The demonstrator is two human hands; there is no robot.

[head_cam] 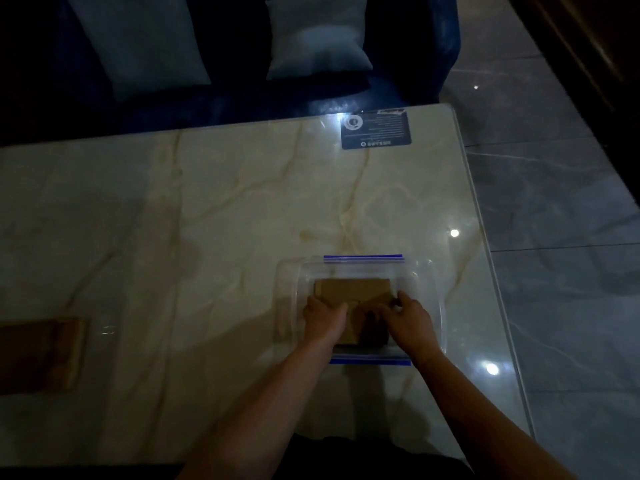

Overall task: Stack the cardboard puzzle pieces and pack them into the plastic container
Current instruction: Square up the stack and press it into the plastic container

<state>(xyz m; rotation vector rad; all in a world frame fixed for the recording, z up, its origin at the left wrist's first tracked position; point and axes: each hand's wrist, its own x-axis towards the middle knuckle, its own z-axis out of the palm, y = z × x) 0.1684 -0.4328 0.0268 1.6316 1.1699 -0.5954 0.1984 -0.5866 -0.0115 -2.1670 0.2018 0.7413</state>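
A clear plastic container (pixel 427 271) with blue strips along its far and near rims sits on the marble table at the right. Inside it lies a stack of brown cardboard puzzle pieces (pixel 351 289). My left hand (pixel 323 315) rests on the stack's left side, fingers curled over the cardboard. My right hand (pixel 410 317) holds the stack's right edge with thumb and fingers. Both hands are inside the container, and the near part of the stack is hidden under them.
The marble table (pixel 225 209) has its right edge close to the container, with grey tiled floor (pixel 561 209) beyond. A brown board (pixel 38 355) lies at the table's left edge. A dark label (pixel 375 129) is at the far corner. A blue sofa with cushions (pixel 318 39) stands behind.
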